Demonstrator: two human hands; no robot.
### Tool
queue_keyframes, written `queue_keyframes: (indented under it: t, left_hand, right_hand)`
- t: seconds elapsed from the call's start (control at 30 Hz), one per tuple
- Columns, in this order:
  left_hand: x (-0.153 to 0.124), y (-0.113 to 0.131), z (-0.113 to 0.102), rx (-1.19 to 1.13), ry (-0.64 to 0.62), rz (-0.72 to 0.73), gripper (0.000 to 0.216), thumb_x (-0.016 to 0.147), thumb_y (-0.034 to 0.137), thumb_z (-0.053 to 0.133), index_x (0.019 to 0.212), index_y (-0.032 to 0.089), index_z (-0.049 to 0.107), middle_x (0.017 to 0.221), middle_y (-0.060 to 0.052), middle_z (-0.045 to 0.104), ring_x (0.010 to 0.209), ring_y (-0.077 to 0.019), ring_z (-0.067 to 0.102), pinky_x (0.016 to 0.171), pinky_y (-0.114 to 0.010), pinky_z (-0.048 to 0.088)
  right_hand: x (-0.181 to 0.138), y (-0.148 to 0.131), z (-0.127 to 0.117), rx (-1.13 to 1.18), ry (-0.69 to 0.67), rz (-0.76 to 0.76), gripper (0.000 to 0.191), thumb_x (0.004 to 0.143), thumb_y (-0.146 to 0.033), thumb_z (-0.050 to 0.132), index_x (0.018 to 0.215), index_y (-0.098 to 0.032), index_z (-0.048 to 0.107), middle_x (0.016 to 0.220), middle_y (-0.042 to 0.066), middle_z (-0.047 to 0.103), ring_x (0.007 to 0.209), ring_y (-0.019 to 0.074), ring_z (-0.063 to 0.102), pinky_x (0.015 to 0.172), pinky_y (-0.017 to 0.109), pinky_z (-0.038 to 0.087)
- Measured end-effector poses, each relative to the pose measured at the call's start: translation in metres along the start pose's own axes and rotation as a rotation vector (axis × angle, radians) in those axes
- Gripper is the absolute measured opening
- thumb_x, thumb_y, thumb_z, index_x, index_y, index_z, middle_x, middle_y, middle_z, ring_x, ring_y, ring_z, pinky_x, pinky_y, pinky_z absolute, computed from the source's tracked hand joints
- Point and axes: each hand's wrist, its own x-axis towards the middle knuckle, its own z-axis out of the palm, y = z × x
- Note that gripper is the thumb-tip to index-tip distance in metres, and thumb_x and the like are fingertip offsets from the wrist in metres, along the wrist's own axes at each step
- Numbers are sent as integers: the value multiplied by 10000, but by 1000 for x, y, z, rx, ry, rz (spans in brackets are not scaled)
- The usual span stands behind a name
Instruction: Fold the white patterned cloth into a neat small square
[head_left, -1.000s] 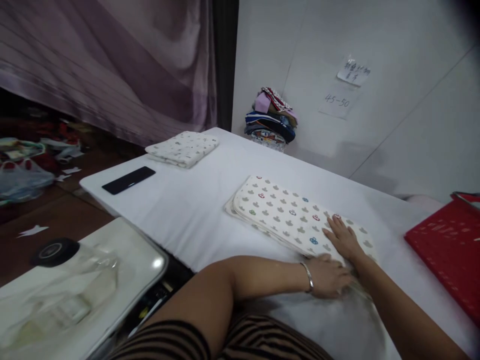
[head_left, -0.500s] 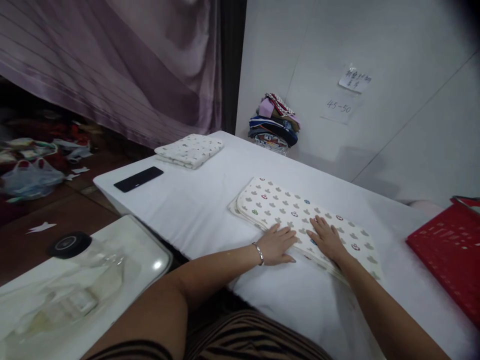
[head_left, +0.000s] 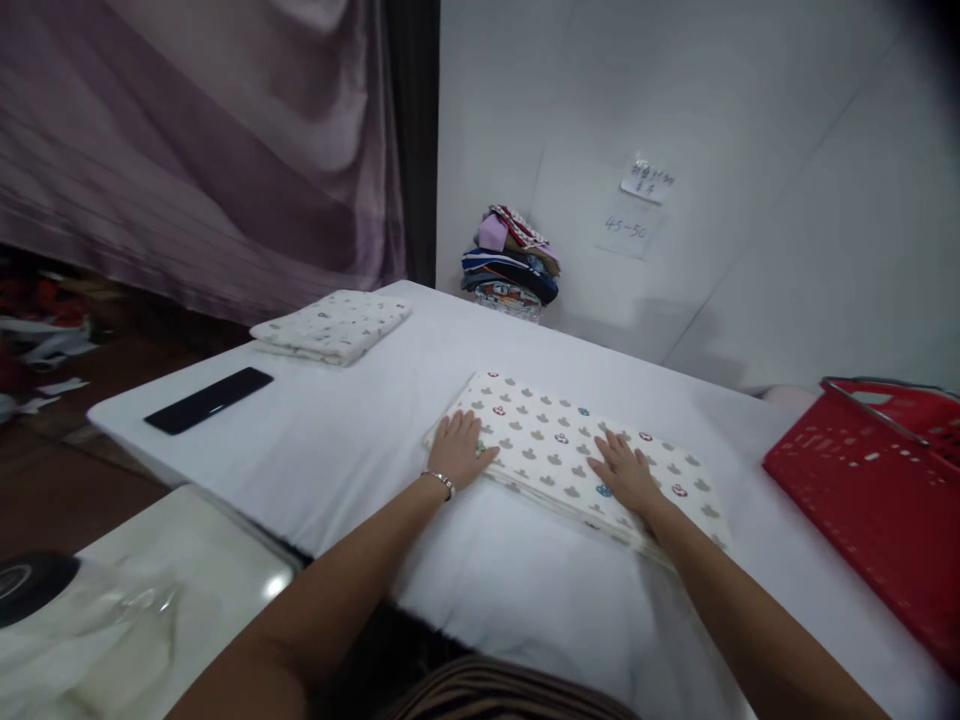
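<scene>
In front of me a folded white cloth [head_left: 540, 440] with grey, red and blue printed motifs lies flat on the white-covered table [head_left: 360, 450]. My left hand [head_left: 456, 450], with a silver bracelet at its wrist, rests palm down on the cloth's left end, fingers spread. Near the middle of the cloth's right half, my right hand [head_left: 626, 478] lies flat with its fingers apart. Neither hand grips anything. Another folded printed cloth [head_left: 330, 325] sits farther off at the table's far left.
A black phone [head_left: 210, 400] lies near the table's left edge. At the right stands a red plastic basket [head_left: 862, 500]. Folded clothes [head_left: 510, 260] are stacked by the wall. At lower left is a white surface [head_left: 202, 560] bearing clear plastic and a black round object [head_left: 34, 588].
My left hand has slid left from the cloth's near edge to its left end. My right hand stays on the cloth's right half. The view has turned to the right.
</scene>
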Motion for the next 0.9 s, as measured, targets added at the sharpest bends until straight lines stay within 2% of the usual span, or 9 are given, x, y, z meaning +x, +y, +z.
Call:
queue_keyframes:
  t: [0.07,0.17,0.23,0.33,0.4,0.57,0.67,0.77,0.9]
  left_hand:
    - [6,4,-7,-7,-61,-16,687,829,607,286,1336,158,398,1454,-98,311,1354,-272,206,1096,-441,128]
    - [33,20,-23,-24,-125,-33,713,815,644,263,1321,165,415,1454,-112,307,1334,-305,238,1063,-498,179]
    - [58,35,-29,-43,-125,49,725,818,647,254,1361,179,358,1481,-100,246,1357,-291,186,1075,-507,143]
    - [93,51,-21,-55,-144,202,681,825,626,263,1381,238,327,1507,-39,179,1382,-256,111,1097,-492,85]
    - [106,51,-9,-45,-178,162,671,826,615,262,1388,252,316,1508,-39,173,1384,-259,102,1095,-504,73]
    - [112,35,16,-42,-192,130,711,820,641,195,1420,261,247,1519,-8,106,1392,-251,53,1097,-507,50]
    - [113,36,12,-28,-219,126,710,820,639,203,1415,255,262,1517,-11,117,1390,-251,69,1095,-510,70]
    - [118,47,4,-11,-192,109,714,821,639,209,1406,238,289,1509,-42,159,1384,-266,104,1083,-527,100]
    - [129,60,6,13,-131,210,701,837,619,189,1412,227,277,1502,-42,190,1385,-262,98,1090,-525,68]
  right_hand:
    - [3,-5,-9,15,-3,14,653,885,-604,167,1411,-237,291,1508,61,148,1381,256,104,1078,510,139]
    - [12,-20,-24,0,22,-3,682,882,-613,176,1428,-211,247,1515,65,99,1388,242,52,1094,483,88]
    - [21,-31,-30,-3,24,-40,693,879,-620,179,1434,-207,224,1517,63,81,1389,238,29,1094,481,67]
    - [34,-40,-29,6,-2,-100,710,873,-633,193,1438,-202,208,1516,63,92,1389,238,24,1093,479,41]
    - [40,-40,-24,22,-30,-95,702,878,-628,181,1438,-205,204,1515,55,106,1389,232,39,1094,474,38]
    - [42,-31,-19,74,-48,-84,707,875,-637,162,1437,-210,207,1516,40,100,1390,213,33,1098,461,18]
    - [45,-37,-26,123,-74,-73,726,864,-658,171,1432,-210,225,1516,55,93,1390,227,29,1093,472,21]
    - [55,-51,-32,153,-29,-103,742,858,-668,189,1431,-199,224,1516,71,82,1390,235,14,1089,483,18]
    - [73,-66,-25,141,7,-148,715,868,-650,212,1424,-202,239,1508,82,139,1386,245,61,1086,501,25]
